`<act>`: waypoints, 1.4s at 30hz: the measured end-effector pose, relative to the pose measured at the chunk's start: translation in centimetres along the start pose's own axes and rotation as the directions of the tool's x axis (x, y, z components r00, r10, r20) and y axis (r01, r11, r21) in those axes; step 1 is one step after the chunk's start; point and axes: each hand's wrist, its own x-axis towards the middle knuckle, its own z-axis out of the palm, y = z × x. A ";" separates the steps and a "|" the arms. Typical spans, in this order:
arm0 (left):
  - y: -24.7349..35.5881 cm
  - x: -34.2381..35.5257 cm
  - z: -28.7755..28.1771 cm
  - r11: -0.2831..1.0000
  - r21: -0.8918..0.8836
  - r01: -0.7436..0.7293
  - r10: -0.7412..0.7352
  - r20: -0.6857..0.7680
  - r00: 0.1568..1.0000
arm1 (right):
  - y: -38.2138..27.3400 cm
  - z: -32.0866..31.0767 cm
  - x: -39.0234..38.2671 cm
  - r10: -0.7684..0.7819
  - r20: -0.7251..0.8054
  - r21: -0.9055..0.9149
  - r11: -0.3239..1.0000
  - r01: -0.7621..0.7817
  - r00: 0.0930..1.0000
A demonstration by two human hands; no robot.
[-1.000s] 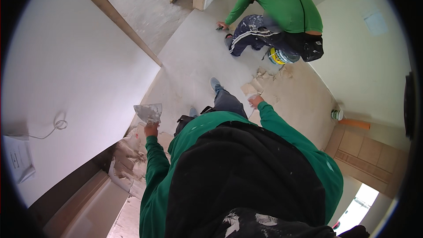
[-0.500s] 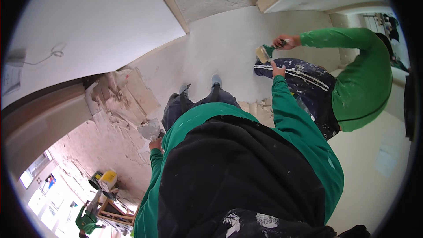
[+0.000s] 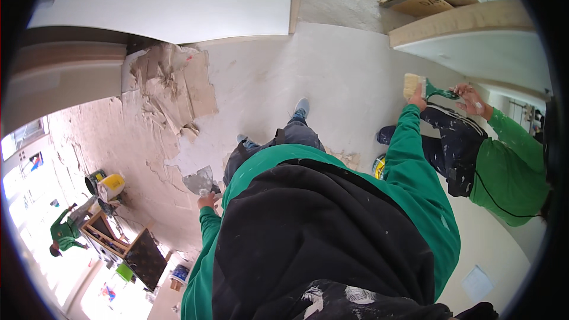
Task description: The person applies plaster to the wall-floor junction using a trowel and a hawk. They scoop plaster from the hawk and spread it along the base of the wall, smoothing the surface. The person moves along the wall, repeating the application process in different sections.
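Observation:
My left hand (image 3: pixel 207 200) grips a wide metal putty knife (image 3: pixel 197 180) low at my left side, its blade facing away from me. My right hand (image 3: pixel 416 99), reaching out to the right, has its fingers closed on a wide brush (image 3: pixel 413 85) with pale bristles and a green handle, near the bristle end. A co-worker in green and paint-spattered trousers bends at my right; their hand (image 3: pixel 471 99) is at the other end of that brush's handle. A yellow bucket (image 3: pixel 378 168) is partly hidden behind my right sleeve.
Torn brown paper (image 3: pixel 172 86) lies on the pale floor (image 3: pixel 302 65) beside a low step (image 3: pixel 71 71). Flattened cardboard (image 3: pixel 415 1) is beyond a doorway. Another person (image 3: pixel 64 228) works at the far left near buckets (image 3: pixel 111 186) and a wooden-framed unit (image 3: pixel 139 255). White walls border both sides.
The view has turned, swinging the co-worker right. My right hand has moved out to the brush, which the co-worker held up half a second ago. My left hand still holds the putty knife.

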 end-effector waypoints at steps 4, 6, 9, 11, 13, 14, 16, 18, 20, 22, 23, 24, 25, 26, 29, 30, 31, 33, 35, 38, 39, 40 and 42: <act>-9.7 10.1 -0.8 0.991 -0.104 0.085 -0.067 0.166 0.984 | 7.4 5.8 -8.6 0.005 0.320 -0.221 0.973 0.070 0.947; -8.8 6.2 0.4 0.986 -0.155 0.064 -0.047 0.113 0.992 | 10.4 9.2 -15.0 0.060 0.498 -0.447 0.872 0.197 0.865; -14.5 8.9 -4.0 0.954 -0.299 0.025 0.023 0.157 0.987 | 13.2 13.4 -37.9 0.093 0.851 -0.306 0.888 0.344 0.517; -15.6 9.2 -5.6 0.964 -0.265 0.027 -0.019 0.029 0.999 | 13.0 14.2 -48.9 -0.014 0.972 -0.142 0.759 0.636 0.234; -19.2 13.8 -8.8 0.927 -0.365 0.085 -0.086 0.014 0.996 | 10.8 13.6 -61.9 0.044 0.998 -0.054 0.940 0.337 0.036; -21.9 16.0 -9.6 0.901 -0.417 0.121 -0.124 0.018 0.992 | 8.8 12.5 -67.0 0.068 0.996 -0.056 0.983 0.175 -0.064; -25.6 17.4 -10.5 0.842 -0.512 0.170 -0.176 0.038 0.984 | 3.5 10.1 -74.5 0.005 0.965 0.005 0.999 0.039 -0.261; -26.6 18.8 -12.1 0.785 -0.595 0.171 -0.191 0.031 0.981 | -1.5 8.4 -81.1 -0.126 0.884 0.080 0.989 -0.120 -0.449; -27.8 20.9 -14.0 0.763 -0.625 0.163 -0.192 0.022 0.981 | -4.8 7.7 -87.1 -0.260 0.752 0.138 0.960 -0.242 -0.606; -27.8 23.0 -14.9 0.744 -0.650 0.151 -0.193 0.007 0.981 | -6.7 9.6 -91.0 -0.364 0.717 0.252 0.931 -0.265 -0.594; -28.6 24.4 -15.2 0.727 -0.666 0.168 -0.215 0.012 0.977 | -7.1 11.0 -93.2 -0.418 0.734 0.328 0.909 -0.258 -0.535; -29.1 25.5 -14.9 0.674 -0.712 0.194 -0.252 0.024 0.967 | -7.6 11.8 -95.5 -0.341 0.782 0.314 0.939 -0.141 -0.522; -29.1 26.5 -15.0 0.663 -0.708 0.244 -0.287 0.060 0.956 | -7.9 12.5 -97.8 -0.273 0.827 0.300 0.953 -0.024 -0.491; -29.8 27.7 -14.9 0.612 -0.744 0.268 -0.318 0.078 0.945 | -7.2 13.8 -100.3 -0.265 0.843 0.316 0.948 0.031 -0.468; -29.4 29.8 -16.3 0.608 -0.746 0.272 -0.355 0.051 0.934 | -5.1 17.3 -110.8 -0.350 0.731 0.558 0.801 0.218 -0.585; -30.7 30.3 -16.9 0.604 -0.744 0.285 -0.399 0.027 0.916 | -4.4 17.2 -116.2 -0.408 0.647 0.672 0.705 0.228 -0.643; -26.6 30.2 -20.1 0.683 -0.671 0.288 -0.365 0.028 0.931 | -4.4 19.2 -120.0 -0.436 0.543 0.770 0.599 0.218 -0.718; -19.8 27.1 -28.4 0.728 -0.597 0.336 -0.403 0.024 0.915 | -5.0 20.3 -130.8 -0.369 0.477 0.711 0.695 0.103 -0.798; -18.9 26.7 -33.1 0.670 -0.603 0.432 -0.527 0.023 0.850 | -5.8 16.5 -143.3 -0.334 0.300 0.777 0.629 0.026 -0.893; -21.6 34.3 -32.6 0.300 -0.897 0.325 -0.564 0.108 0.819 | -5.5 14.1 -160.5 -0.265 0.096 0.734 0.669 -0.111 -0.959; -20.5 36.3 -33.5 0.231 -0.932 0.280 -0.571 0.103 0.814 | -5.3 13.7 -165.7 -0.264 0.021 0.751 0.641 -0.159 -0.964; -19.0 38.0 -34.9 0.161 -0.959 0.234 -0.580 0.099 0.809 | -4.7 13.0 -170.4 -0.235 -0.029 0.739 0.650 -0.179 -0.972; -16.1 41.7 -38.8 0.078 -0.980 0.186 -0.610 0.101 0.786 | -2.9 12.8 -179.5 -0.245 -0.144 0.759 0.595 -0.266 -0.959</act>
